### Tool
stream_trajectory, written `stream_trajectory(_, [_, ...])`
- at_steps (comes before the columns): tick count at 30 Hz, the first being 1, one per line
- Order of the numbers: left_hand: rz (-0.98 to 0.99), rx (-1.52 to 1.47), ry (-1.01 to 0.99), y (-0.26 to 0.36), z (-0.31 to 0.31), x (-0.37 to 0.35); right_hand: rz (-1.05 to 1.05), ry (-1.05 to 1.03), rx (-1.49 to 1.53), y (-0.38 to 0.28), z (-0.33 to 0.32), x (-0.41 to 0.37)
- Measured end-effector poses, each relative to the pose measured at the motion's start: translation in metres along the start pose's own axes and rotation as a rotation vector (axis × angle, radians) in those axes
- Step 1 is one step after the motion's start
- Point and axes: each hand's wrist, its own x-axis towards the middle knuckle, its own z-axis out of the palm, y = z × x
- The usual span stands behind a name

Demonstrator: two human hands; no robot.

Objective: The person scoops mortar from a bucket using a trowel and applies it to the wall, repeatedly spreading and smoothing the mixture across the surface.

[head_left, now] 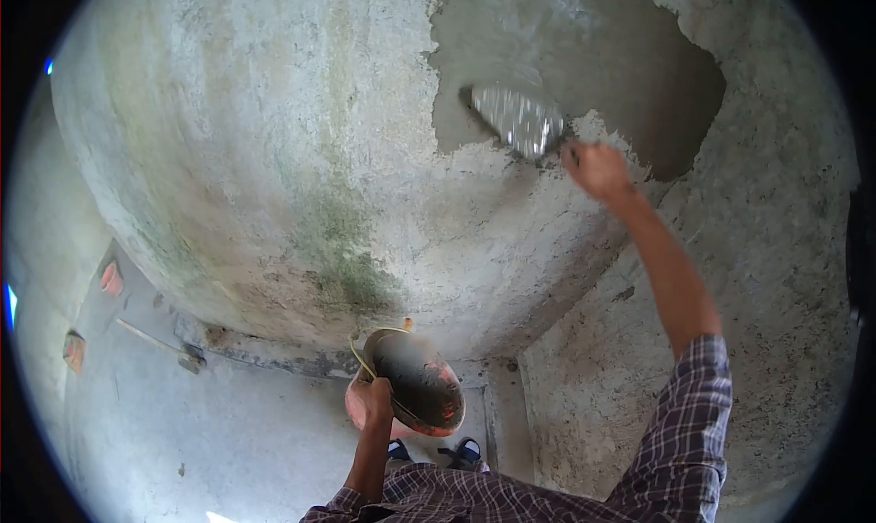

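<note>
My right hand [598, 169] is closed around the handle of a trowel [520, 120], whose shiny blade lies at the wall, over the lower left part of a dark patch of wet plaster [584, 48]. The blade is slightly smeared by motion. Below, my left hand [380, 402] grips the rim of a reddish bucket [447, 404] with a thin yellowish handle. The bucket is tilted and its inside looks dark, with a pale blur over its top; I cannot make out how much it holds.
The rough, pale wall [274, 158] has green stains and meets another wall [693, 359] at a corner on the right. On the floor [265, 432] at left lie a long-handled tool [160, 343], a reddish container [111, 278] and a brick-like block [74, 350]. My sandalled feet stand below the bucket.
</note>
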Motion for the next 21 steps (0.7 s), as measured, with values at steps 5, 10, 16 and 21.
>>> stream_trajectory(5, [-0.009, -0.059, 0.027, -0.016, 0.015, 0.013, 0.011, -0.023, -0.009, 0.008, -0.016, 0.048])
stream_trajectory(10, [-0.109, -0.060, 0.013, -0.021, 0.024, 0.019, -0.194, -0.293, -0.183, 0.011, 0.079, 0.004])
stream_trajectory(16, [-0.028, -0.217, 0.022, -0.029, 0.035, 0.029, -0.160, -0.172, -0.068, 0.016, 0.046, -0.035])
stream_trajectory(21, [0.002, -0.061, 0.088, -0.016, 0.031, 0.014, 0.060, 0.002, 0.000, 0.052, 0.005, 0.004])
